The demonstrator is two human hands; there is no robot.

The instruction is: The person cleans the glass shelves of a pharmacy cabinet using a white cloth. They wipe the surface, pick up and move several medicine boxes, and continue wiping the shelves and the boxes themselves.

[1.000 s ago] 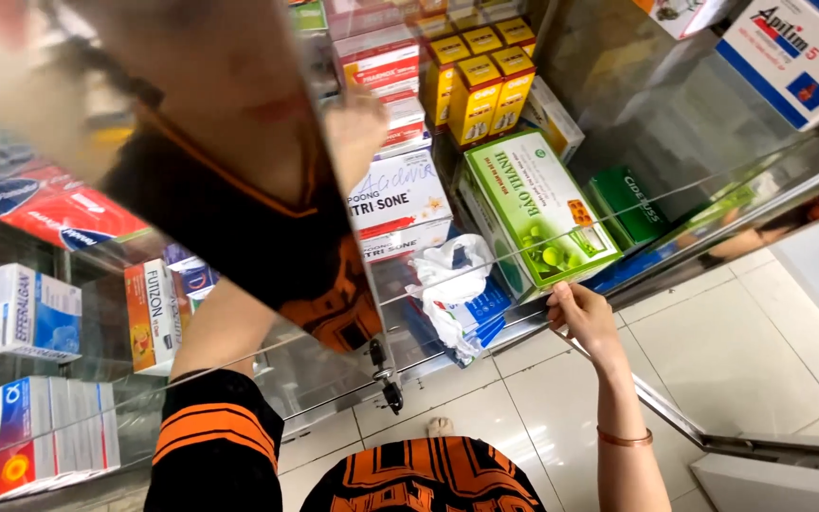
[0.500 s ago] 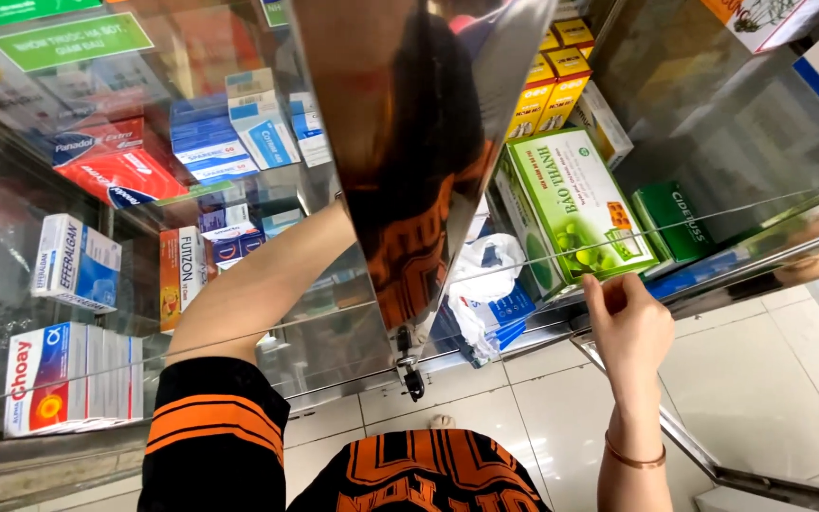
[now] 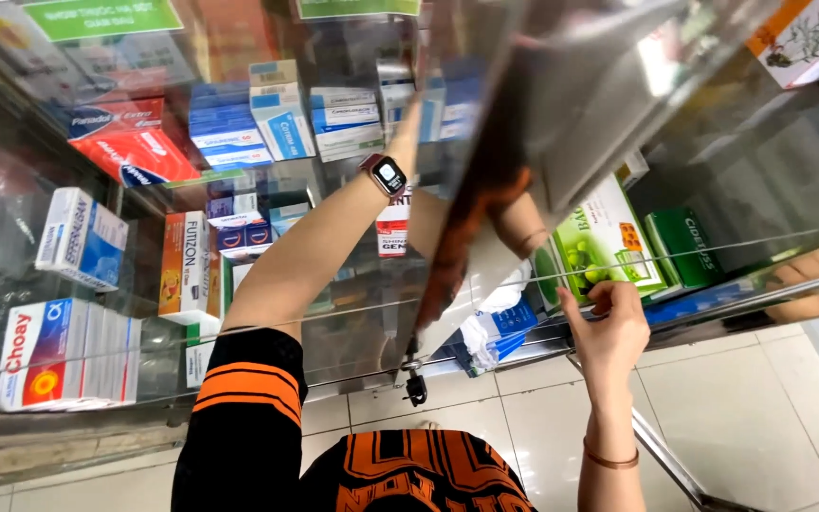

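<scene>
Door [image 3: 485, 218] of glass is swung open, left hand [image 3: 408, 133] reaches deep among blue boxes [image 3: 282, 123], its fingers hidden, and right hand [image 3: 609, 327] curls on the shelf edge [image 3: 713, 308].

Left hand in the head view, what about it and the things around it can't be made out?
- Left hand: fingers lost behind glare and the glass door; whether it holds anything cannot be told.
- Right hand: fingertips at the green box; grip unclear.
- White bag: contents hidden.
</scene>
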